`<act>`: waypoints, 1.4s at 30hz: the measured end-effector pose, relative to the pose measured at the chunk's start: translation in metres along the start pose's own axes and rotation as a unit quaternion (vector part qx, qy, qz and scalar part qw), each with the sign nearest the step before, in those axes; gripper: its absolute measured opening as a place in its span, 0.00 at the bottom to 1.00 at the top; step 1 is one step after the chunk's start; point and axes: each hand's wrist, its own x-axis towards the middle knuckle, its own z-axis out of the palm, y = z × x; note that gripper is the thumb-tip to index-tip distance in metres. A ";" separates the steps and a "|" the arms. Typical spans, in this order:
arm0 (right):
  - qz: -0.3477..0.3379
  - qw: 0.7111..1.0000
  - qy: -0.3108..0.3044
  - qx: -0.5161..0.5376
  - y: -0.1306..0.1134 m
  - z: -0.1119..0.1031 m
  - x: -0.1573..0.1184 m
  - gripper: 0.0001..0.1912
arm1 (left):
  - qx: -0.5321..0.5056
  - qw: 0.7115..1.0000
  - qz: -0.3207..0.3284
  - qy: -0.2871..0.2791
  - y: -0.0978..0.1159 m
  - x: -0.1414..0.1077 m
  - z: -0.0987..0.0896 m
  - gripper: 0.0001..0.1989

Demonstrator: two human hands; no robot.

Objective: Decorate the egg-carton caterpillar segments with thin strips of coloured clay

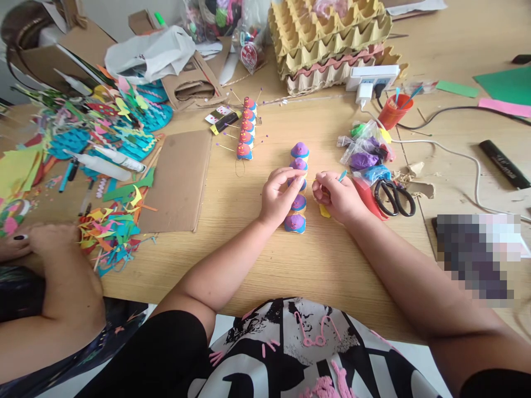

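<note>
A row of egg-carton cups topped with purple clay over blue (pixel 295 223) stands upright on the table in front of me. My left hand (pixel 277 194) is over the row's middle, thumb and forefinger pinched together. Whatever that pinch holds is too small to make out. Just right of the row, my right hand (pixel 338 194) is closed, with a thin blue stick (pixel 342 175) poking out above its fingers. A bit of yellow clay (pixel 324 211) lies beneath that hand. Farther back is a finished-looking red and blue caterpillar (pixel 244 150) with purple-tipped sticks at its sides.
Black-handled scissors (pixel 394 198), bagged clay (pixel 365 160) and a red cup (pixel 394 112) with blue sticks are at right. Egg trays (pixel 327 50) and a power strip (pixel 372 76) stand behind. Left are cardboard (pixel 176 179), paper scraps (pixel 110 229) and another person's arm (pixel 68 276).
</note>
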 end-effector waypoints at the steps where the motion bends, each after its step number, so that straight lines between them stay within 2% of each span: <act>1: 0.000 1.000 0.003 -0.010 0.001 0.000 0.000 0.24 | -0.002 1.000 -0.001 -0.001 0.000 0.000 0.000 0.17; 6: -0.004 1.000 0.006 -0.025 0.002 0.000 0.001 0.31 | -0.016 1.000 -0.014 -0.012 0.003 0.000 -0.001 0.18; 14: -0.010 0.999 -0.019 0.041 -0.002 0.001 0.000 0.18 | -0.022 0.999 -0.022 -0.023 0.005 0.000 -0.002 0.20; 24: -0.014 1.000 0.003 -0.019 0.001 0.001 -0.001 0.33 | -0.008 0.999 -0.017 -0.039 0.005 0.000 -0.002 0.20; 33: -0.010 1.000 0.002 -0.025 0.004 0.001 0.001 0.36 | 0.038 0.997 0.034 -0.062 0.003 0.000 0.000 0.20; 42: -0.019 1.000 -0.021 -0.003 0.000 0.004 -0.002 0.34 | 0.049 0.998 0.032 -0.018 -0.003 -0.001 0.001 0.15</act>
